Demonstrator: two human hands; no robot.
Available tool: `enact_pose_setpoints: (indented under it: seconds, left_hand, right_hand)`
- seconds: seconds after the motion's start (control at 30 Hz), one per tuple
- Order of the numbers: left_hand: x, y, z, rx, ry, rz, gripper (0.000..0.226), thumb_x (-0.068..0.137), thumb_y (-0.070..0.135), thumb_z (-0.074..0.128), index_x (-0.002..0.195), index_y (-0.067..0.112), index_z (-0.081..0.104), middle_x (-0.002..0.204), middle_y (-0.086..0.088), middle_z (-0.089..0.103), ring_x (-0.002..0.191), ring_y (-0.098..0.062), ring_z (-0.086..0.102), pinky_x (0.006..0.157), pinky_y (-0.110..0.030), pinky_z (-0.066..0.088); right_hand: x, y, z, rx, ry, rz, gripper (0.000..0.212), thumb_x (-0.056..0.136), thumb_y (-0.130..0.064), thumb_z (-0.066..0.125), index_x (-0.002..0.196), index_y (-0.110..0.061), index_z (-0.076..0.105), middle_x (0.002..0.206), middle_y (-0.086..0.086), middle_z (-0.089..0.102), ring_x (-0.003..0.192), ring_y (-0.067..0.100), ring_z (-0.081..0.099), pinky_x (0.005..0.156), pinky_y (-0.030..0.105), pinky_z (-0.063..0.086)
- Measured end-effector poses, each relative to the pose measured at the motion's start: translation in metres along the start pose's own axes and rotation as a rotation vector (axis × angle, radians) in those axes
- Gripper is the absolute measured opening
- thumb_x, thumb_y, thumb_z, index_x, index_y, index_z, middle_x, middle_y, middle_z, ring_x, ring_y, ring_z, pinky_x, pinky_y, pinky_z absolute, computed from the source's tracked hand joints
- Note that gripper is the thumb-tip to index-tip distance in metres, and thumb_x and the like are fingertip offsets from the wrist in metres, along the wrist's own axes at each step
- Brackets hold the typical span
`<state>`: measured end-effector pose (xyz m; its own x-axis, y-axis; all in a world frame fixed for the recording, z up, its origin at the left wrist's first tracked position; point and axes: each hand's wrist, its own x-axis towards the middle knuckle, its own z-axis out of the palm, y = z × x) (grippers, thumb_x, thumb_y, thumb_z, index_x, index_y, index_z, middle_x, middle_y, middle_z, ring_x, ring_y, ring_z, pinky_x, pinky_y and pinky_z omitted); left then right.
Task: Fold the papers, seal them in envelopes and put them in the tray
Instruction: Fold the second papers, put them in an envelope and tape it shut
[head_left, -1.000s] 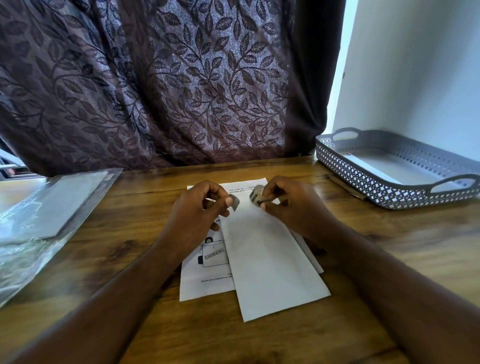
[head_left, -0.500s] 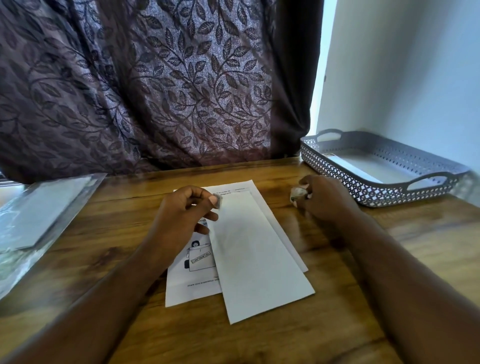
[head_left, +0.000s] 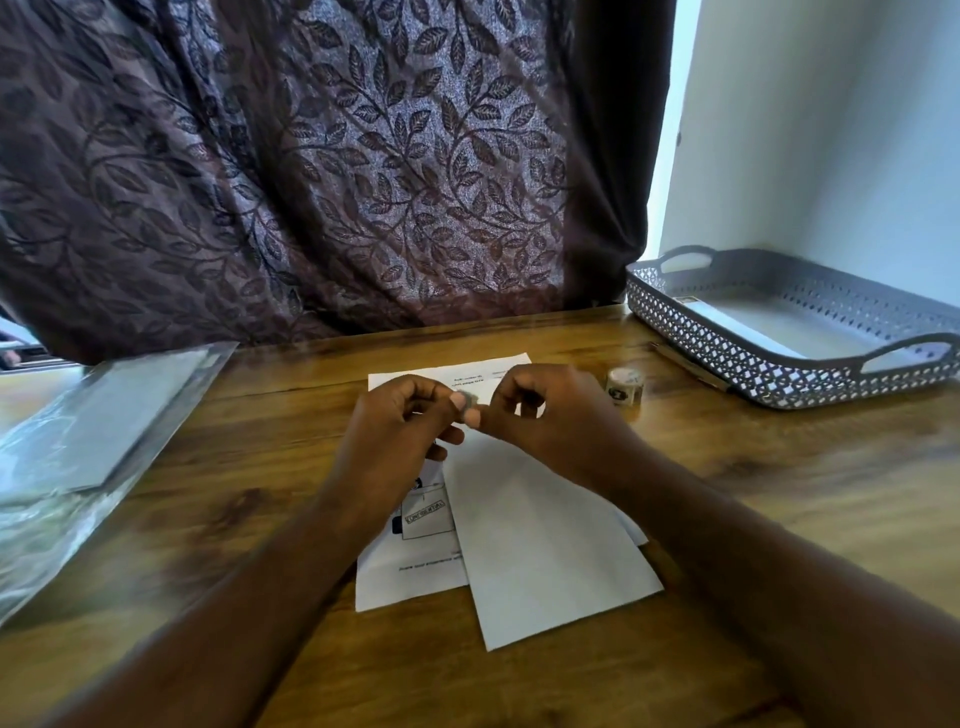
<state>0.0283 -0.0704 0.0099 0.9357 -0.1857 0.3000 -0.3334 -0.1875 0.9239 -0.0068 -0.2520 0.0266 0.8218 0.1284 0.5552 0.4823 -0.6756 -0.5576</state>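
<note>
A white envelope lies slanted on the wooden table, over a printed paper. Above its far end both hands meet. My left hand pinches a small grey sticker between thumb and forefinger. My right hand pinches the same sticker with its fingertips. A small roll of stickers stands on the table to the right of my right hand. The grey perforated tray sits at the far right, with a white envelope lying in it.
A clear plastic sleeve holding sheets lies at the left edge of the table. A pen lies along the tray's near wall. A dark leaf-patterned curtain hangs behind the table, and a white wall stands at the right.
My right hand set the sticker roll down near the tray and came back to the left hand. Both hands now pinch the sticker above the envelope.
</note>
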Motion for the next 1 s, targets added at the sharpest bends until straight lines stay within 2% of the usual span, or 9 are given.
enact_pose_setpoints:
  seconds: [0.1, 0.27, 0.37, 0.47, 0.6, 0.73, 0.83, 0.93, 1.0]
  left_hand:
    - [-0.003, 0.002, 0.003, -0.009, -0.026, -0.014, 0.012, 0.097, 0.023, 0.063, 0.095, 0.014, 0.071, 0.090, 0.001, 0.077, 0.080, -0.017, 0.074, 0.066, -0.024, 0.059]
    - [-0.007, 0.007, 0.005, -0.097, -0.047, -0.033, 0.011, 0.097, 0.017, 0.062, 0.096, 0.011, 0.070, 0.086, -0.001, 0.076, 0.076, -0.019, 0.074, 0.063, -0.023, 0.059]
    - [-0.007, 0.008, 0.006, -0.107, -0.058, -0.034, 0.009, 0.097, 0.018, 0.063, 0.096, 0.012, 0.070, 0.086, 0.001, 0.076, 0.076, -0.018, 0.074, 0.062, -0.023, 0.059]
    - [-0.004, 0.006, 0.005, -0.077, -0.003, -0.035, 0.009, 0.097, 0.021, 0.063, 0.096, 0.017, 0.071, 0.086, 0.005, 0.076, 0.075, -0.017, 0.074, 0.060, -0.022, 0.057]
    - [-0.001, -0.003, -0.004, 0.193, 0.114, 0.066, 0.006, 0.095, 0.026, 0.066, 0.092, 0.029, 0.071, 0.086, 0.014, 0.074, 0.078, -0.005, 0.070, 0.066, -0.019, 0.056]
    - [0.011, -0.003, -0.005, 0.490, 0.101, 0.104, 0.005, 0.095, 0.035, 0.066, 0.093, 0.033, 0.070, 0.100, 0.019, 0.070, 0.093, -0.001, 0.063, 0.073, -0.015, 0.043]
    - [0.029, 0.001, 0.011, 0.699, 0.025, 0.107, 0.018, 0.094, 0.043, 0.064, 0.105, 0.030, 0.070, 0.121, 0.010, 0.066, 0.108, -0.008, 0.056, 0.085, -0.025, 0.042]
    - [0.037, -0.004, 0.024, 0.788, -0.061, 0.053, 0.047, 0.089, 0.060, 0.063, 0.123, 0.028, 0.065, 0.137, 0.007, 0.059, 0.123, -0.014, 0.051, 0.101, -0.032, 0.039]
    - [0.038, -0.010, 0.029, 0.862, -0.140, 0.028, 0.071, 0.081, 0.076, 0.057, 0.136, 0.031, 0.056, 0.146, 0.007, 0.053, 0.133, -0.016, 0.046, 0.110, -0.039, 0.036]
  right_hand:
    - [0.002, 0.006, 0.002, -0.054, 0.020, -0.040, 0.026, 0.088, -0.036, 0.074, 0.080, -0.011, 0.074, 0.072, -0.012, 0.062, 0.064, 0.007, 0.057, 0.056, 0.018, 0.041]
    - [0.003, 0.012, 0.004, -0.043, 0.018, 0.039, 0.010, 0.090, -0.022, 0.075, 0.084, -0.015, 0.074, 0.069, -0.021, 0.057, 0.065, 0.001, 0.055, 0.058, 0.010, 0.038]
    - [0.004, 0.013, 0.004, 0.016, 0.016, 0.077, 0.011, 0.090, -0.019, 0.074, 0.084, -0.010, 0.074, 0.071, -0.015, 0.060, 0.067, 0.006, 0.056, 0.061, 0.025, 0.046]
    - [0.005, 0.016, -0.002, 0.127, 0.070, 0.163, 0.014, 0.090, -0.020, 0.073, 0.084, -0.008, 0.073, 0.073, 0.003, 0.068, 0.070, 0.028, 0.062, 0.063, 0.046, 0.056]
    - [0.008, 0.029, -0.007, 0.265, 0.157, 0.336, 0.013, 0.095, -0.014, 0.066, 0.085, -0.006, 0.069, 0.081, 0.010, 0.073, 0.075, 0.031, 0.068, 0.065, 0.050, 0.059]
    - [0.007, 0.041, -0.007, 0.464, 0.200, 0.489, 0.020, 0.102, -0.018, 0.056, 0.089, -0.006, 0.065, 0.080, 0.010, 0.072, 0.065, 0.019, 0.059, 0.057, 0.039, 0.049]
    - [0.013, 0.048, -0.018, 0.549, 0.267, 0.522, 0.022, 0.102, -0.016, 0.055, 0.090, 0.000, 0.067, 0.070, 0.010, 0.068, 0.060, 0.020, 0.057, 0.053, 0.034, 0.045]
    - [0.017, 0.052, -0.022, 0.428, 0.244, 0.492, 0.022, 0.100, -0.018, 0.060, 0.086, -0.004, 0.069, 0.072, 0.011, 0.073, 0.061, 0.024, 0.063, 0.059, 0.041, 0.055]
    - [0.021, 0.059, -0.023, 0.269, 0.198, 0.467, 0.021, 0.099, -0.020, 0.061, 0.082, -0.009, 0.069, 0.071, 0.008, 0.073, 0.057, 0.016, 0.065, 0.058, 0.035, 0.058]
